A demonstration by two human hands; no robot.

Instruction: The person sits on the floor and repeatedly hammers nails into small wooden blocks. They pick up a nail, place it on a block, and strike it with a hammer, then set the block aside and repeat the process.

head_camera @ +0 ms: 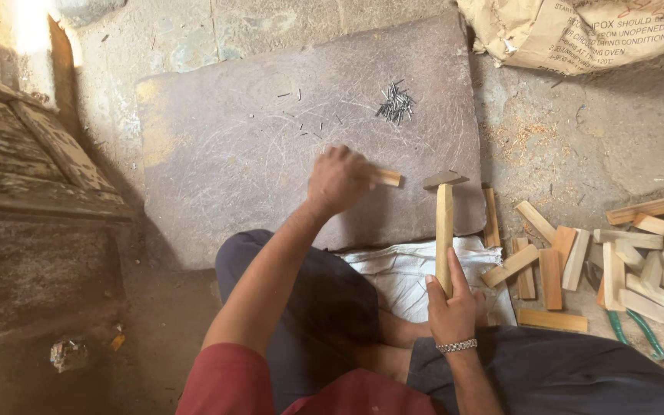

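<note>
My left hand [337,179] is closed around a small wooden block [386,177] and presses it onto a flat grey stone slab [232,154]. My right hand [450,305] grips the lower end of a wooden-handled hammer [444,230]. The hammer's metal head [446,180] hovers just right of the block, near the slab's right edge. A small heap of thin nails [396,103] lies on the slab beyond the block, with a few loose nails scattered to its left.
A pile of short wooden pieces [616,253] lies on the ground at the right, with green-handled pliers [639,332] beside it. A white cloth [409,273] covers my lap. A paper sack [578,31] sits top right; a worn wooden panel [32,177] stands left.
</note>
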